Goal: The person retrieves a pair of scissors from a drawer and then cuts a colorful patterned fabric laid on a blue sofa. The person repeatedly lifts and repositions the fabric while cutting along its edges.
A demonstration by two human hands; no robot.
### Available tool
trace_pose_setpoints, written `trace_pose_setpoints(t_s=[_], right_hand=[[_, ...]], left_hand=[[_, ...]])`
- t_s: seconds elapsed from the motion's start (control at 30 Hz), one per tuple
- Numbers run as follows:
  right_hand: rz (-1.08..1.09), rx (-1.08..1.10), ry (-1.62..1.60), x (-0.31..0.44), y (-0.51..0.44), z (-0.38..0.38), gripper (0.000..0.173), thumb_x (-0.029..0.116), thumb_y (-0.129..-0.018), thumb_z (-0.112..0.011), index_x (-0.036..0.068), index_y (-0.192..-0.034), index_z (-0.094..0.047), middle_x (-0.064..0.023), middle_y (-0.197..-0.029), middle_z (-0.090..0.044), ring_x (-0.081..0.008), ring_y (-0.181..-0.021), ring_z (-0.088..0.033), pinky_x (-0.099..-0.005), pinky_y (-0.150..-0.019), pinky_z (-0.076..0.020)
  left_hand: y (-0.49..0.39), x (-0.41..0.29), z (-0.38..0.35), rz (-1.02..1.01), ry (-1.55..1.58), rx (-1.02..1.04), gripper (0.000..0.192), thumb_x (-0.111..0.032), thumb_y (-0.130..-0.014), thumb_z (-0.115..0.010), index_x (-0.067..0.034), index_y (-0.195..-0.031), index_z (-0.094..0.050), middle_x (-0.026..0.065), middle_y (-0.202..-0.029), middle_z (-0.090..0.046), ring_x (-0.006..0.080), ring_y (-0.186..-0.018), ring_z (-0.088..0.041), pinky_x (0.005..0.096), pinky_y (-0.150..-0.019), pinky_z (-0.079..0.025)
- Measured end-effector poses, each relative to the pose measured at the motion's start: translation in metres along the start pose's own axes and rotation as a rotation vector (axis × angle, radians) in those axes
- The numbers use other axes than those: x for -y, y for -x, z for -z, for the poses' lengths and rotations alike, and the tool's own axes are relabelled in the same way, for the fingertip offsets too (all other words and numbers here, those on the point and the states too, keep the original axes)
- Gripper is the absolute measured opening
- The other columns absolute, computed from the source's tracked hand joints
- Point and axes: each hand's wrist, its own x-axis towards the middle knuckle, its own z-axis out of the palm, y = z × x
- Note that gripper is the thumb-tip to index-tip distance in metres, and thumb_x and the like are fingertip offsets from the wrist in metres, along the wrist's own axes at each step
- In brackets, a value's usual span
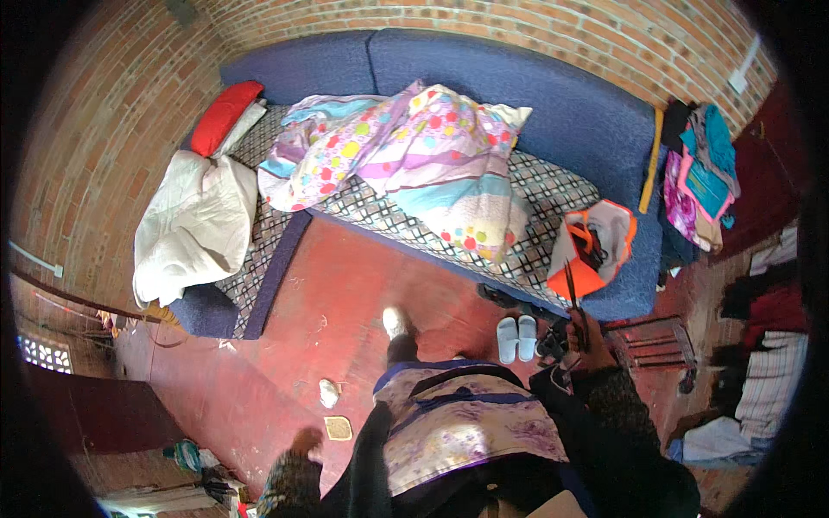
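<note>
My right hand point(590, 346) grips a long, dark, pointed tool point(571, 285), its tip upward in the picture. Whether it is a pair of scissors or a knife cannot be made out. Beyond the tip, an orange-trimmed bag point(612, 226) lies gaping on the right end of the blue sofa point(583, 123), with dark things and an orange strap inside. My left hand point(306, 445), blurred, hangs low over the red floor with nothing visible in it. A woven insole-like piece point(338, 428) and a white shoe point(329, 393) lie nearest to it. A floral apron point(473, 427) covers my front.
A rumpled patterned quilt point(447, 175) spreads over the sofa seat. A white blanket point(194, 220) and red cushion point(228, 116) lie at left. Pale blue slippers point(517, 338), dark shoes point(495, 296) and a small slatted stool point(654, 344) stand on the floor. Clothes point(703, 175) hang over the sofa's right end.
</note>
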Motion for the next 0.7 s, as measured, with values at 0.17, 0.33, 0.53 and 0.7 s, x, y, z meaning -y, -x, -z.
trace_pose_setpoints(t_s=[0.17,0.33,0.53,0.7], right_hand=[[-0.063,0.016,0.003,-0.011,-0.016,-0.030,0.030,0.042,-0.097,-0.050,0.013,-0.103,-0.056,0.0048,-0.069,-0.049,-0.0071,-0.054,-0.045,-0.0232,-0.047,-0.0352],[-0.047,0.063,0.075,0.001,-0.071,-0.096,0.025,0.037,-0.098,-0.048,0.016,-0.086,-0.052,0.0051,-0.068,-0.048,-0.0070,-0.052,-0.043,-0.0223,-0.044,-0.0331],[0.043,0.011,0.101,0.053,-0.141,-0.214,0.014,0.020,-0.096,-0.052,0.010,-0.105,-0.057,0.0063,-0.064,-0.044,-0.0050,-0.045,-0.038,-0.0215,-0.038,-0.0299],[0.120,0.090,0.084,0.088,-0.176,-0.293,0.024,0.021,-0.094,-0.058,0.008,-0.114,-0.056,0.0052,-0.069,-0.048,-0.0043,-0.049,-0.039,-0.0211,-0.043,-0.0280]], left_hand=[[-0.122,-0.106,0.028,-0.104,0.553,-0.050,0.027,-0.012,-0.090,-0.056,-0.005,-0.115,-0.060,0.0070,-0.078,-0.065,0.0147,-0.060,-0.060,0.0282,-0.051,-0.050],[-0.221,-0.219,0.039,-0.330,0.344,0.321,0.030,-0.002,-0.087,-0.051,-0.004,-0.115,-0.061,0.0037,-0.081,-0.063,0.0126,-0.068,-0.059,0.0284,-0.062,-0.051],[-0.329,-0.285,0.100,-0.493,0.637,0.545,0.022,-0.008,-0.093,-0.054,-0.001,-0.112,-0.061,0.0058,-0.086,-0.064,0.0130,-0.072,-0.060,0.0284,-0.062,-0.050],[-0.405,-0.364,0.121,-0.567,0.163,0.428,0.022,-0.010,-0.093,-0.054,0.000,-0.112,-0.062,0.0054,-0.083,-0.064,0.0137,-0.071,-0.061,0.0285,-0.062,-0.050]])
